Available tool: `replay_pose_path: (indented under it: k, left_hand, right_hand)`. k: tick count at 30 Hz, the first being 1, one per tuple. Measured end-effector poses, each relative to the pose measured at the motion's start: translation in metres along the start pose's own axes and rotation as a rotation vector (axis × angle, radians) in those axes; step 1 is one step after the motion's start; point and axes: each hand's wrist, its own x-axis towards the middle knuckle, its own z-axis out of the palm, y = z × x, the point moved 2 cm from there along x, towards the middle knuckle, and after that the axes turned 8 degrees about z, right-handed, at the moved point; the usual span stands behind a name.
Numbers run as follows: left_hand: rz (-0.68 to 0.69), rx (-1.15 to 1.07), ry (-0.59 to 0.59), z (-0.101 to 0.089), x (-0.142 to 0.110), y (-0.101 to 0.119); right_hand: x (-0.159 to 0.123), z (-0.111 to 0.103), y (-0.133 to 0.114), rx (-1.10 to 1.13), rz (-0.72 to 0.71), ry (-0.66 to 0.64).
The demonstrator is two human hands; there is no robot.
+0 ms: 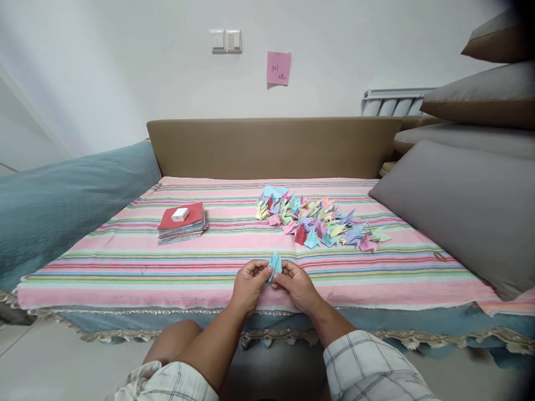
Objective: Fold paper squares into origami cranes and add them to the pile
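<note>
Between my two hands is a small folded piece of light-blue origami paper (pixel 275 265), its pointed end up. My left hand (pixel 252 283) pinches it from the left, thumb at the front. From the right, my right hand (pixel 295 283) grips the other edge between thumb and fingers. Both hands are just above the front part of a striped cloth (pixel 167 278). Beyond them, to the right, lies a spread of many-coloured folded paper cranes (pixel 311 223). A larger light-blue paper piece (pixel 275 192) rests at the back of that spread.
On the left sits a stack of square paper (pixel 181 225), red on top, with a small white block (pixel 180 214) on it. Grey cushions (pixel 463 211) pile up at the right. A brown backrest (pixel 271 149) stands behind, and a blue-covered armrest (pixel 75 195) at left.
</note>
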Motion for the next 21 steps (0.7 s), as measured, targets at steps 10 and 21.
replay_pose_path:
  k: [10, 21]
  left_hand:
    - [0.174, 0.297, 0.006, -0.0028, -0.0008, 0.0015]
    - [0.306, 0.453, 0.041, -0.0032, -0.0044, 0.0046]
  right_hand:
    - [-0.0016, 0.0022, -0.0083, -0.086, -0.009, 0.049]
    - [-0.0022, 0.002, -0.0076, -0.101, -0.015, 0.076]
